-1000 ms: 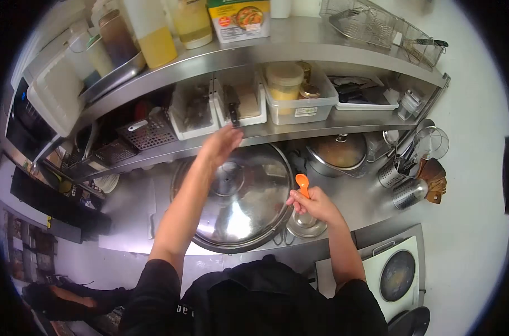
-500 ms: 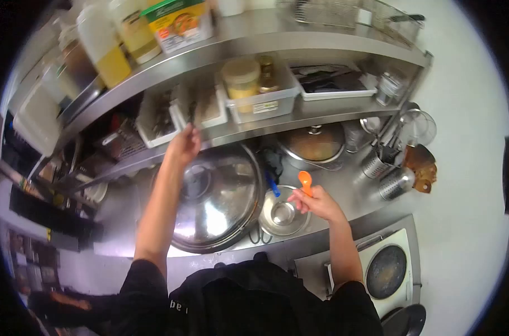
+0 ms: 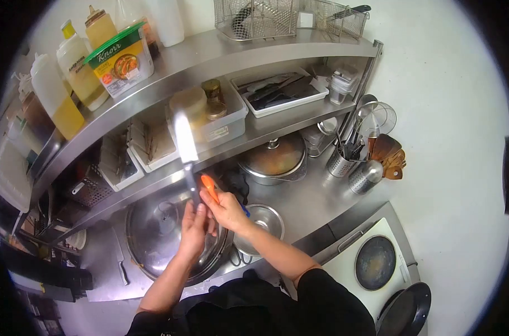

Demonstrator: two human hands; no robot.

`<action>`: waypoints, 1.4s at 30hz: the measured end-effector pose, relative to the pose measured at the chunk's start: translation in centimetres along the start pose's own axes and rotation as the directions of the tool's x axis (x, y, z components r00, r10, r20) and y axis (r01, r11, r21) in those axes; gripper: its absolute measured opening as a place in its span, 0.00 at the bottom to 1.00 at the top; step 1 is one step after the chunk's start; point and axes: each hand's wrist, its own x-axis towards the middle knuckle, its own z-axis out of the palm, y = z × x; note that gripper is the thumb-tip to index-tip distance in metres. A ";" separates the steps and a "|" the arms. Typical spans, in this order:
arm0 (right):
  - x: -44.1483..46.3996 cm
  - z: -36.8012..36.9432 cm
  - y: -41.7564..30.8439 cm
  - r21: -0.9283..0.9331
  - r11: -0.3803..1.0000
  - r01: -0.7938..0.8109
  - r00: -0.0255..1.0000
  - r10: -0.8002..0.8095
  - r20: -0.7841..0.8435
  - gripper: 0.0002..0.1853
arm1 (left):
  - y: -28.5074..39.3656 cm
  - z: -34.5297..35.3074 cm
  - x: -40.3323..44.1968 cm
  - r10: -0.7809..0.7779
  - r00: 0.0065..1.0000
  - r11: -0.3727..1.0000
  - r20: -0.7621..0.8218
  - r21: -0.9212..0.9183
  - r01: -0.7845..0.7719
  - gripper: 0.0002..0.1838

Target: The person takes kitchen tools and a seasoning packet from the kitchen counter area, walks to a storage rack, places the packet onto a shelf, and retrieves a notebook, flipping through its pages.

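My left hand (image 3: pixel 193 228) is closed around the dark handle of a knife (image 3: pixel 185 140). Its blade points up towards the shelf and is washed out by glare. Right beside it, my right hand (image 3: pixel 227 210) grips an orange plastic spoon (image 3: pixel 208 183), bowl end up. The two hands are close together, their fingers near the knife handle. Below them lies a large round metal lid (image 3: pixel 159 241). A metal bowl (image 3: pixel 271 221) stands near my right wrist, with a blue handle (image 3: pixel 245 209) partly hidden by that hand.
White bins (image 3: pixel 117 182) and a clear tub (image 3: pixel 226 131) fill the lower shelf (image 3: pixel 299 123). Squeeze bottles (image 3: pixel 55 95) stand above. A lidded pot (image 3: pixel 271 159), utensil holders (image 3: pixel 340 163) and a hot plate (image 3: pixel 376 263) lie rightwards. Another knife (image 3: pixel 122 263) rests at the left.
My left hand has come down from the shelf bins with a knife in it. My right hand has brought the orange spoon leftwards beside it. The camera view has shifted.
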 end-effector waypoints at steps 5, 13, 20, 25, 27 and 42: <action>0.7 -0.4 1.9 0.092 0.955 0.281 0.919 -0.240 -0.313 0.17 | 4.1 1.4 1.1 0.336 0.914 0.542 0.228 0.746 -0.386 0.17; 5.3 -13.9 -5.7 0.247 0.951 0.188 0.855 -0.035 -0.517 0.16 | 22.3 -5.1 8.2 0.844 0.109 -0.467 0.525 0.819 -0.334 0.12; 23.8 -24.6 -8.3 0.167 0.977 0.136 0.776 0.000 -0.630 0.19 | 25.8 -8.0 12.7 0.842 0.061 -0.536 0.536 0.844 -0.030 0.21; 26.4 -25.5 -6.7 -0.583 0.781 -0.223 0.672 -0.310 -0.673 0.21 | 25.8 -8.0 12.9 0.863 0.076 -0.497 0.500 0.866 -0.055 0.20; 25.3 -23.3 -6.7 -0.704 0.605 -0.372 0.688 -0.330 -0.647 0.24 | 25.8 -8.2 12.9 0.848 0.103 -0.519 0.521 0.854 -0.043 0.19; 31.0 -22.2 -5.2 -0.634 0.769 0.083 0.621 -0.537 -0.571 0.16 | 25.6 -8.0 12.9 0.806 0.180 -0.575 0.563 0.818 0.014 0.14</action>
